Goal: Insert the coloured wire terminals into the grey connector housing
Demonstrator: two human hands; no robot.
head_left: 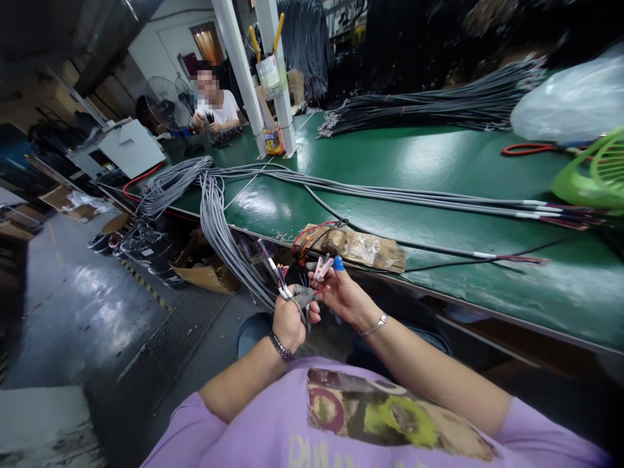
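Observation:
My left hand [291, 320] is closed around the ends of several grey cables [221, 227], with grey covering on its thumb. White sleeves and thin coloured wires [273, 263] stick up from that fist. Close beside it, my right hand [344, 299] is closed on a small pale pink clip [322, 268], which looks like a clothes peg. A blue finger cot [338, 262] covers one of its fingertips. A thin red wire [318, 292] shows between the two hands. Just beyond them, a wooden block [385, 253] wrapped in clear tape lies at the bench edge.
Long grey cables [390, 194] run across the green bench [429, 156]. Farther back lie a dark cable bundle [429, 101], a clear plastic bag [575, 97] and a green basket [595, 172]. White posts [280, 97] rise from the bench. Another person [221, 107] sits at the far end.

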